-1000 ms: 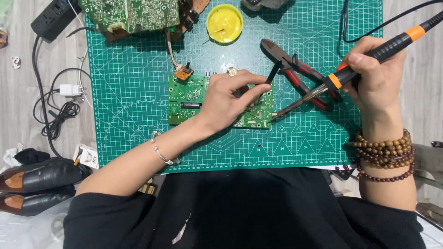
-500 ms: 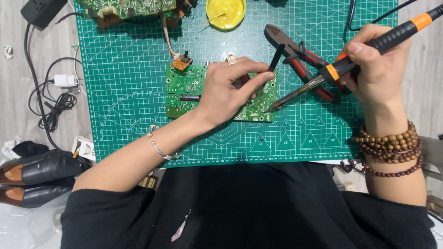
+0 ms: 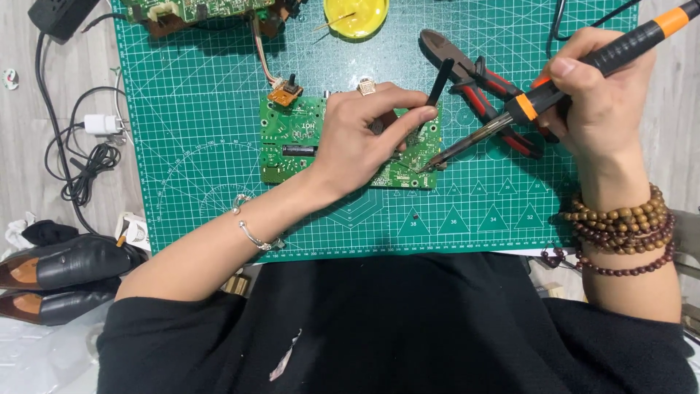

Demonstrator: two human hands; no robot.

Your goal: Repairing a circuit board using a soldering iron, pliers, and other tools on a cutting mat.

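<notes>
The green circuit board [image 3: 292, 142] lies flat near the middle of the green cutting mat [image 3: 189, 146], which covers the surface. The left hand [image 3: 361, 138] rests on the board, its fingers pinched together on a thin black stick [image 3: 440, 79] that stands above the board's right edge. The right hand [image 3: 601, 95] is clamped around a black and orange soldering iron [image 3: 583, 69], whose tip touches the board's lower right corner. Red-handled cutters [image 3: 474, 73] lie just beside it.

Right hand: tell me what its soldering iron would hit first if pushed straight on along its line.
The right hand aims the soldering iron down-left; its tip already sits at the green circuit board near its right edge. Pushed further, it would likely meet the left hand, though depth is unclear.
</notes>
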